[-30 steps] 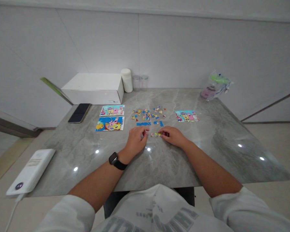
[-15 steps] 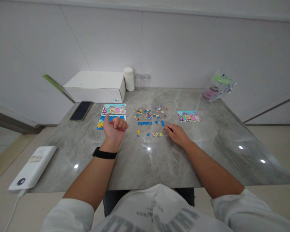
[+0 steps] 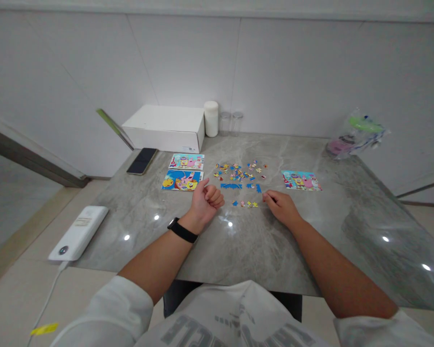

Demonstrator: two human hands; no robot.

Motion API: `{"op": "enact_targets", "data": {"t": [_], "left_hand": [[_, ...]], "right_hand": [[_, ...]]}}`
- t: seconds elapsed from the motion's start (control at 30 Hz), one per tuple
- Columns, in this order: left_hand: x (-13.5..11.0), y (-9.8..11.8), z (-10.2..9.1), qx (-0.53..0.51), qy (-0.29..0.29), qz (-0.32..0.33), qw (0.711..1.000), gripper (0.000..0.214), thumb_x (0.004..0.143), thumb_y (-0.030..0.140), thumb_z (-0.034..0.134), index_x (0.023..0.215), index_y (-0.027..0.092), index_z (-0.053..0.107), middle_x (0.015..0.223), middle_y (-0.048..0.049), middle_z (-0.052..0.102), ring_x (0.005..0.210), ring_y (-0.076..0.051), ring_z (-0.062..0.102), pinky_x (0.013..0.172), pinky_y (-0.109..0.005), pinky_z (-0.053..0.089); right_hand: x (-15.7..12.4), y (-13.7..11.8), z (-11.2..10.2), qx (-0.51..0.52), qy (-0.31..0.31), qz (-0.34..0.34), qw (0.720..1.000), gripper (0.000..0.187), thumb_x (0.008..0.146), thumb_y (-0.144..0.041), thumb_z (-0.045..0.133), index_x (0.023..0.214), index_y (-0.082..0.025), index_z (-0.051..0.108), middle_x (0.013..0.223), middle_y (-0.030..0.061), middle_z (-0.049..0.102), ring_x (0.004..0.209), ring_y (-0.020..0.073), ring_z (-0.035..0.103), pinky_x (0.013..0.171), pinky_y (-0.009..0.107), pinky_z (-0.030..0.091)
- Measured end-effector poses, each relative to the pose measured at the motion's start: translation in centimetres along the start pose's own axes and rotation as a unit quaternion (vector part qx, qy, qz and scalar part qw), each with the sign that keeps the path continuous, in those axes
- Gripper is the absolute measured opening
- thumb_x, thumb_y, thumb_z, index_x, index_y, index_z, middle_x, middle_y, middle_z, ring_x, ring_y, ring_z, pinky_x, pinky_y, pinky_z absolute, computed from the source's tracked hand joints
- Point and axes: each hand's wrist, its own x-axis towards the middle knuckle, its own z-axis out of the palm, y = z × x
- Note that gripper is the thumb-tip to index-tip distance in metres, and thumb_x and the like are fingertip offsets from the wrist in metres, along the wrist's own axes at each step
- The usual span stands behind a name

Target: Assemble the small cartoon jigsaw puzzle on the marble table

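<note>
My left hand (image 3: 205, 201), with a black watch on the wrist, is curled into a loose fist just left of a short row of small puzzle pieces (image 3: 244, 204). My right hand (image 3: 281, 207) rests on the table right of that row, fingers bent toward the pieces. A scatter of loose puzzle pieces (image 3: 240, 172) lies behind both hands, with a joined blue strip (image 3: 231, 185) at its front.
Two cartoon picture cards (image 3: 183, 180) lie at left and one card (image 3: 301, 180) at right. A phone (image 3: 142, 160), white box (image 3: 166, 128), white canister (image 3: 211, 118) and glass jars stand behind. A white device (image 3: 78, 232) sits on the grey marble table (image 3: 246, 241). A plastic bag (image 3: 354, 135) is far right.
My left hand left the small pieces, lifted toward the left as a fist, then came back down near the row. The camera view swung left. My right hand stayed by the pieces.
</note>
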Motion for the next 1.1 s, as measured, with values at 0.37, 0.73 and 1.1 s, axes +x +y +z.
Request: {"op": "enact_targets", "data": {"t": [0.37, 0.73, 1.1], "left_hand": [[0.16, 0.34, -0.43, -0.004, 0.018, 0.015, 1.000, 0.064, 0.101, 0.040, 0.043, 0.047, 0.021, 0.015, 0.047, 0.0033, 0.012, 0.041, -0.010, 0.020, 0.046, -0.028, 0.023], [0.15, 0.31, -0.48, -0.014, -0.005, 0.030, 0.999, 0.061, 0.099, 0.035, 0.044, 0.047, 0.021, 0.016, 0.047, 0.0027, 0.012, 0.042, -0.011, 0.019, 0.045, -0.027, 0.025], [0.02, 0.32, -0.15, -0.085, 0.000, -0.007, 0.996, 0.060, 0.095, 0.031, 0.048, 0.046, 0.021, 0.015, 0.045, 0.0043, 0.013, 0.041, -0.010, 0.020, 0.047, -0.029, 0.019]], "right_hand": [[0.02, -0.08, 0.02, 0.008, 0.003, 0.007, 1.000, 0.038, 0.103, -0.044, 0.046, 0.075, -0.023, 0.061, 0.070, 0.0025, 0.066, 0.068, 0.0201, 0.061, 0.069, 0.031, 0.041], [0.00, -0.05, 0.02, -0.001, 0.000, 0.002, 1.000, 0.039, 0.103, -0.044, 0.046, 0.075, -0.023, 0.062, 0.071, 0.0038, 0.067, 0.069, 0.0207, 0.061, 0.069, 0.031, 0.042], [0.02, 0.04, 0.07, 0.004, -0.017, 0.012, 1.000, 0.040, 0.102, -0.046, 0.045, 0.075, -0.022, 0.062, 0.070, 0.0025, 0.064, 0.070, 0.0201, 0.062, 0.070, 0.031, 0.040]]}}
